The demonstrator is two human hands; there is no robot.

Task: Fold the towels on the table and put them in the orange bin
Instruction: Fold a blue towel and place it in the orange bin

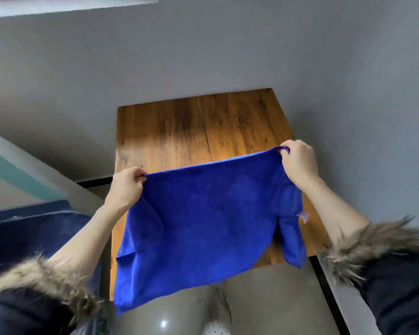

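A bright blue towel (203,221) hangs spread out in the air above the near half of a wooden table (196,126). My left hand (126,187) pinches its upper left corner. My right hand (299,163) pinches the upper right corner, a little higher and farther away. The towel's top edge is pulled taut between my hands and its lower part droops past the table's near edge. A small pale label (304,216) sticks out on the towel's right side. No orange bin is in view.
The table stands against a grey wall (203,56). A dark blue padded seat (32,230) lies at the left beside the table. Grey tiled floor (264,298) shows below the towel. Fur-trimmed dark sleeves cover both my forearms' lower parts.
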